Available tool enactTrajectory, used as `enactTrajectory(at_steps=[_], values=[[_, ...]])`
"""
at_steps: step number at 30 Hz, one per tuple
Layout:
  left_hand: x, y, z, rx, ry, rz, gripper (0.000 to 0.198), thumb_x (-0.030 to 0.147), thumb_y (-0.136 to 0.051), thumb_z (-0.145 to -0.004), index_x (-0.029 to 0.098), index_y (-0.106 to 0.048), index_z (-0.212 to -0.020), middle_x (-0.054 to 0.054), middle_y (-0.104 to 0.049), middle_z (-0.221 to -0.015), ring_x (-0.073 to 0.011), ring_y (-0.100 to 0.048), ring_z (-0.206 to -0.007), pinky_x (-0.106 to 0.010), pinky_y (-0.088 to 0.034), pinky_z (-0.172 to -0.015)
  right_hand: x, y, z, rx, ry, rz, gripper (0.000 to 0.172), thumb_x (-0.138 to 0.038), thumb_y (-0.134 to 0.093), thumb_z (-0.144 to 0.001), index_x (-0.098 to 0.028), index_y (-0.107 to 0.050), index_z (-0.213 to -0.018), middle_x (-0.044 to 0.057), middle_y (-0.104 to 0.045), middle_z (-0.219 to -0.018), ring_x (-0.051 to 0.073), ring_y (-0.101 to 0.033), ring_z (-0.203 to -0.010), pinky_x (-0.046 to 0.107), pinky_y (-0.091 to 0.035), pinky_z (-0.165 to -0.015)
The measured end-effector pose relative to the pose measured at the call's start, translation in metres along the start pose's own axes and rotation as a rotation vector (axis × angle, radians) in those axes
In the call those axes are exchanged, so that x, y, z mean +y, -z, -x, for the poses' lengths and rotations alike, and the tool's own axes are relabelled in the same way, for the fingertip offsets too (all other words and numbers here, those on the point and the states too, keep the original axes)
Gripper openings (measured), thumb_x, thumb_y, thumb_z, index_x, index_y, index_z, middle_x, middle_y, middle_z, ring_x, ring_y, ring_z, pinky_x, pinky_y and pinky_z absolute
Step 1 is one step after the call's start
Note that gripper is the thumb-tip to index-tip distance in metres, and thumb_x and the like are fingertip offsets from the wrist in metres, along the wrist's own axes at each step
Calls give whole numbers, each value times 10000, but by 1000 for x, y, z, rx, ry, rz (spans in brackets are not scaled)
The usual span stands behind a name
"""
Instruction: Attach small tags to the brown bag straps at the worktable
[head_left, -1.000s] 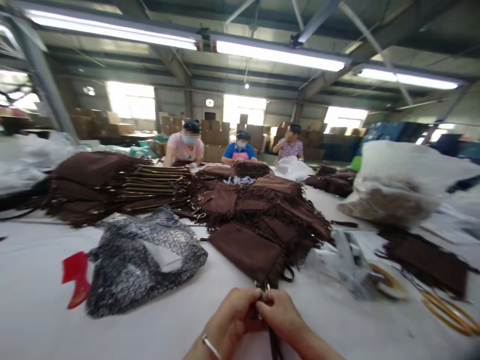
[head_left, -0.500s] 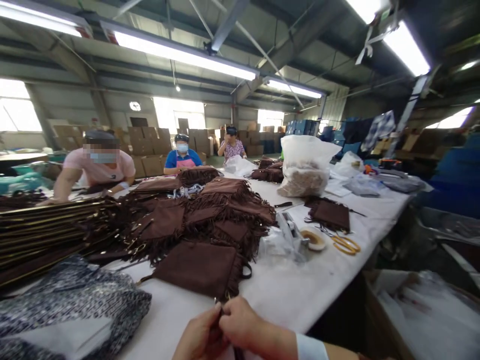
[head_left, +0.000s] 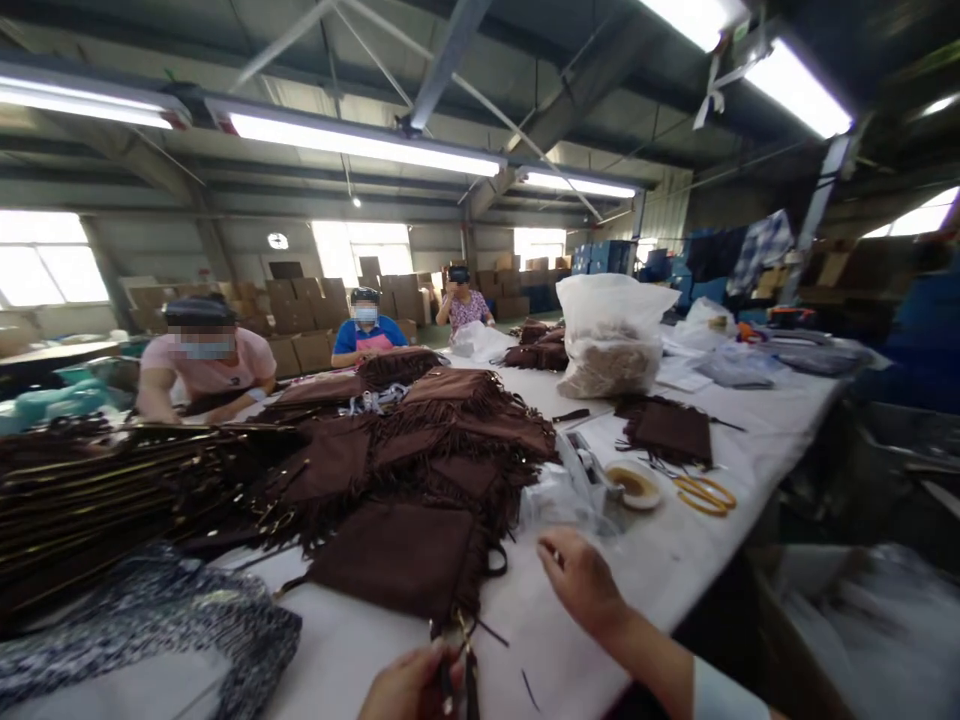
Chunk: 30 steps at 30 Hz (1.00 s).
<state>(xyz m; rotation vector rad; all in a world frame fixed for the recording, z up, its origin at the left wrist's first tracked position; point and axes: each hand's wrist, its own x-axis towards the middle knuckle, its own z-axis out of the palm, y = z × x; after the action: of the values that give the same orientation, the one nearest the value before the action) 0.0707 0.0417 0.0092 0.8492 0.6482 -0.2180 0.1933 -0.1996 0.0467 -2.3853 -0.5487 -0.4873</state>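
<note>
At the bottom centre, my left hand (head_left: pixel 412 684) is closed on a dark strap with metal clips (head_left: pixel 466 665), just below a brown fringed bag (head_left: pixel 397 560) lying flat on the white table (head_left: pixel 555 640). To the right, my right hand (head_left: pixel 581 580) is raised over the table with its fingers curled together; whether anything small is between them is hidden. Clear plastic bags (head_left: pixel 551 500) lie just beyond it, beside a tape roll (head_left: pixel 634 487) and yellow-handled scissors (head_left: pixel 703 495). Thin dark scraps (head_left: pixel 530 690) lie between my hands.
Brown fringed bags (head_left: pixel 427 430) are heaped mid-table, with a stack of gold-edged brown pieces (head_left: pixel 97 500) at left. Patterned cloth (head_left: pixel 247 620) lies nearer. A filled plastic sack (head_left: pixel 611 340) stands beyond. Several people sit across the table. An open box (head_left: pixel 847 620) is at lower right.
My right hand has left my left hand and moved up and to the right. My left hand still grips the strap, lower in view. The person at far left has drawn an arm in.
</note>
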Motion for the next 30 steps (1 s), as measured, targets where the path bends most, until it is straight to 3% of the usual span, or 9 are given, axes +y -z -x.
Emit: enactTrajectory(at_steps=[3, 5, 9, 14, 17, 23, 26, 30], values=[[4, -9, 10, 63, 40, -22, 86, 170, -664, -866, 98, -673, -913, -98, -720, -766, -173, -671, -626, -241, -486, -524, 43, 14, -23, 6, -101, 205, 247, -197, -499, -904, -161, -718, -1012, 109, -701, -976, 224, -652, -937, 297, -475, -858], [5, -12, 15, 55, 14, -30, 106, 162, -661, -871, 91, -669, -950, -103, -729, -805, -166, -682, -662, -240, -506, -559, 58, 15, -32, -32, -141, 286, 253, -186, -530, -893, -172, -712, -1068, 104, -698, -1022, 224, -655, -956, 297, -473, -864], [5, -16, 23, 81, -37, -31, 94, 137, -662, -870, 79, -665, -944, -104, -731, -805, -149, -684, -671, -215, -502, -556, 65, 5, -42, -60, -140, 314, 272, -186, -569, -868, -178, -703, -1104, 120, -689, -1050, 257, -652, -933, 324, -471, -795], [5, -20, 28, 84, -36, -22, 96, 145, -666, -874, 73, -667, -938, -93, -723, -750, -136, -667, -614, -193, -466, -489, 69, -3, -55, -66, -147, 268, 228, -149, -499, -884, -143, -727, -883, 151, -691, -955, 248, -639, -826, 325, -440, -711], [4, -20, 29, 94, -55, -19, 90, 143, -681, -864, 74, -666, -919, -86, -721, -740, -131, -664, -606, -191, -474, -491, 75, 0, -58, -29, -151, 174, 269, -171, -481, -893, -132, -710, -758, 159, -684, -919, 236, -626, -797, 332, -431, -719], [3, -17, 18, 107, -31, -27, 91, 158, -682, -867, 75, -682, -903, -89, -721, -738, -136, -661, -586, -185, -462, -465, 83, 18, -57, 89, -194, -193, 231, -322, -557, -844, -161, -710, -778, 84, -689, -830, 221, -607, -845, 324, -450, -816], [5, -12, 10, 122, 1, -16, 63, 110, -695, -836, 78, -688, -890, -92, -731, -769, -160, -680, -611, -211, -500, -489, 82, 28, -57, 146, -307, -398, 348, -466, -558, -824, -143, -682, -784, 61, -651, -698, 188, -568, -676, 307, -449, -657], [7, -12, 11, 119, 4, 22, 80, 67, -703, -808, 84, -686, -884, -95, -744, -823, -177, -698, -643, -239, -542, -528, 66, 41, -56, 123, -389, -623, 451, -600, -575, -783, -151, -620, -780, -24, -494, -525, 107, -400, -465, 247, -320, -448]])
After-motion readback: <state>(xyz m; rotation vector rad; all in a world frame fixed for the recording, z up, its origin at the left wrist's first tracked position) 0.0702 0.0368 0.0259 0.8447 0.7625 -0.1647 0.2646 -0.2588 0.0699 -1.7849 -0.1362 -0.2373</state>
